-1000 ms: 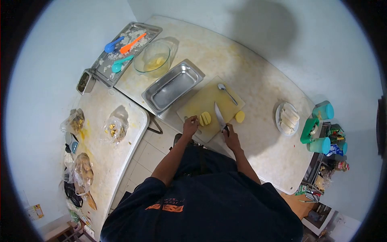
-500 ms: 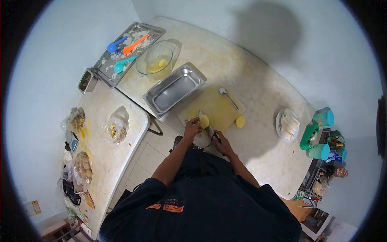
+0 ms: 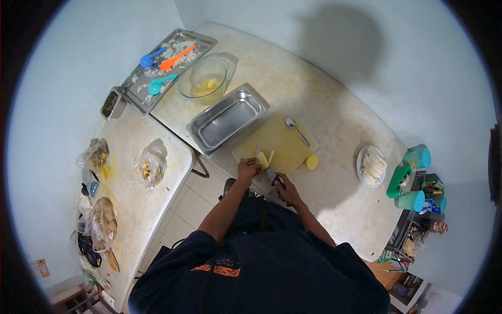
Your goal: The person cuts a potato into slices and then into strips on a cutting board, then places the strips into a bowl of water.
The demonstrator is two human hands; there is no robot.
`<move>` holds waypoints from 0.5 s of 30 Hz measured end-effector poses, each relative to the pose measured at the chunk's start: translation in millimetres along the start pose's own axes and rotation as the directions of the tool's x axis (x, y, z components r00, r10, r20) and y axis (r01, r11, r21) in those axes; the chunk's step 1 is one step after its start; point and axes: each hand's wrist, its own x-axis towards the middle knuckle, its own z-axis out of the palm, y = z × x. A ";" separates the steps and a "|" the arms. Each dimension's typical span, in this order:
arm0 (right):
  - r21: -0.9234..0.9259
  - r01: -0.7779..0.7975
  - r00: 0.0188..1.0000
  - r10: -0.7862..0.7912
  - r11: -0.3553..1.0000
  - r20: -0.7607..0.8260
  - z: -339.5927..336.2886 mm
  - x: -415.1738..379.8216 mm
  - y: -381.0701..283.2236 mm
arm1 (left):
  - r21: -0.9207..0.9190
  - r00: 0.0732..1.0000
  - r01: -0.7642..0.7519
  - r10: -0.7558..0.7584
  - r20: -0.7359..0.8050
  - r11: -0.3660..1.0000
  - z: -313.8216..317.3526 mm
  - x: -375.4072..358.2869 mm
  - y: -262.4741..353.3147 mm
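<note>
My left hand [image 3: 249, 170] is closed on a pale yellow, peeled piece that looks like potato [image 3: 263, 160], at the near left of the cutting board [image 3: 282, 138]. In my right hand [image 3: 287, 190] is a knife [image 3: 270, 174], its blade right beside that piece. A thin cut slice [image 3: 271, 155] stands apart on the blade's right. Toward the board's right edge sits another potato piece [image 3: 311, 161], with its flat yellow face up. A metal spoon [image 3: 297, 131] lies on the far right part of the board. My fingertips are partly hidden.
Beyond the board stands a deep steel pan [image 3: 228, 119], then a glass bowl [image 3: 203, 83] with yellow pieces in liquid. A tray [image 3: 137, 94] holds rice-like bits and coloured spoons. At right are a plate [image 3: 361, 166] of white pieces and teal-lidded containers [image 3: 418, 157].
The knife has passed through the potato piece, and a thin slice now stands separate from it. Earlier its round cut face showed whole. Both hands stay in nearly the same place.
</note>
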 end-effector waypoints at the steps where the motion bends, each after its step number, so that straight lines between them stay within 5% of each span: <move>1: 0.007 -0.018 1.000 0.018 1.000 0.005 -0.4 -0.6 -2.1 | 0.020 1.000 -0.006 0.007 -0.017 1.000 -1.4 4.9 -3.9; 6: 0.011 0.019 0.999 -0.019 1.000 -0.030 -3.3 -6.3 -2.6 | 0.034 0.989 -0.090 0.093 -0.115 0.995 2.3 1.1 -4.8; 15: -0.150 0.058 0.924 -0.110 0.987 -0.366 -10.7 3.7 18.8 | 0.176 0.979 -0.158 0.178 -0.101 0.972 20.7 15.3 13.5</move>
